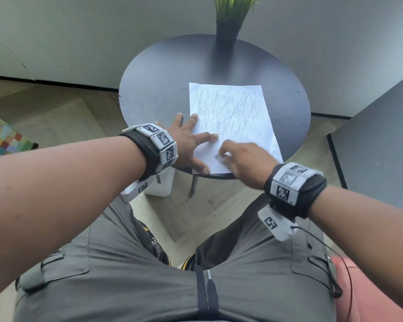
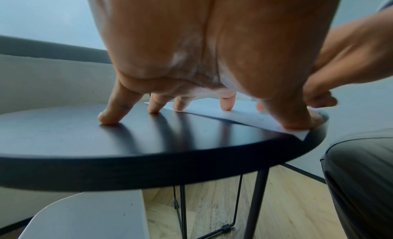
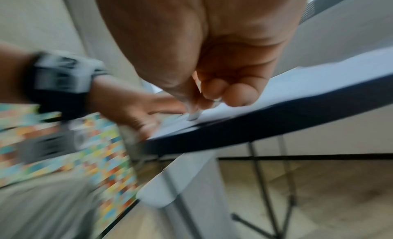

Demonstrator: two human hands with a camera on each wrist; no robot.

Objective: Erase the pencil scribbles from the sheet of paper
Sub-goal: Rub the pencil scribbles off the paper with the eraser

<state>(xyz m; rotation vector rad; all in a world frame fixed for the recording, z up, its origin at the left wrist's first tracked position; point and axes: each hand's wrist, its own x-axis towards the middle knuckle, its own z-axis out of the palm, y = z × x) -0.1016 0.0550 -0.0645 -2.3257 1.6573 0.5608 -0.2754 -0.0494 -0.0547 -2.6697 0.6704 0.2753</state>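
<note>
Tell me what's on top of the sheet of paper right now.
Pencil scribbles cover the sheet of paper's far part. The left hand presses its near-left edge with spread fingers; the right hand pinches a small white eraser against it. Anything beneath the hands is hidden.

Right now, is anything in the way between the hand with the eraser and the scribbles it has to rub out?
Nothing visible blocks it. The right hand pinches a small white eraser on the near part of the paper. The scribbles lie farther up the sheet, with bare paper between. The left hand presses the sheet's left edge, off to the side.
</note>
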